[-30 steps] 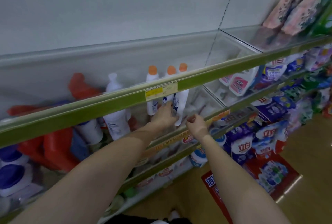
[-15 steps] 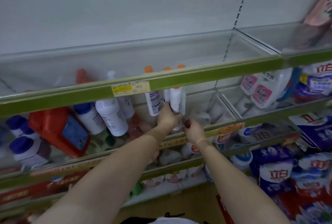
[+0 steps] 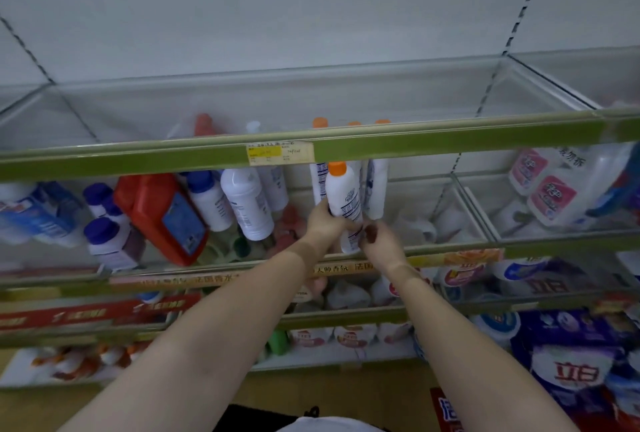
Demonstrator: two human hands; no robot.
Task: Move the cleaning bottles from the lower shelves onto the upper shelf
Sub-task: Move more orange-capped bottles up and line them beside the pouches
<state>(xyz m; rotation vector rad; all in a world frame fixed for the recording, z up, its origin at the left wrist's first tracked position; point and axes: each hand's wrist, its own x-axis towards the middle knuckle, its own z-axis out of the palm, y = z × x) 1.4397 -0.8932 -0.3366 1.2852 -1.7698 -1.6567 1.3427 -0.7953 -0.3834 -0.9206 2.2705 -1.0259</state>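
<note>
1. Reaching into the middle shelf of a shop display, both bare hands meet on one white bottle with an orange cap (image 3: 343,198), held upright just below the green front rail (image 3: 450,144) of the upper shelf.
2. The left hand (image 3: 323,224) wraps its fingers round the lower body of that bottle; the right hand (image 3: 379,243) pinches the bottle's base from the other side, dark nail polish showing on the thumb.
3. The upper shelf, a clear-fronted tray behind the green rail, shows no goods on its visible floor; a yellow and white price label (image 3: 280,153) sits on the rail.
4. The middle shelf's clear compartment holds the cleaning bottles: at least three more orange-capped white bottles (image 3: 375,189) stand directly behind the held one, their caps showing through the upper tray.
5. To the left lie two tilted white bottles: one with a white cap (image 3: 246,203), one with a blue cap (image 3: 209,199).
6. Further left is one red jug with a blue label (image 3: 162,217), leaning, and three small bottles with purple caps (image 3: 107,241).
7. The compartment to the right holds white detergent bottles with pink labels (image 3: 550,189); the exact count is unclear.
8. The held bottle is slim, white, round-shouldered, with small dark print and a barcode-like block on its label.
9. Lower shelves carry blue and purple detergent bags (image 3: 575,372), blurred.
</note>
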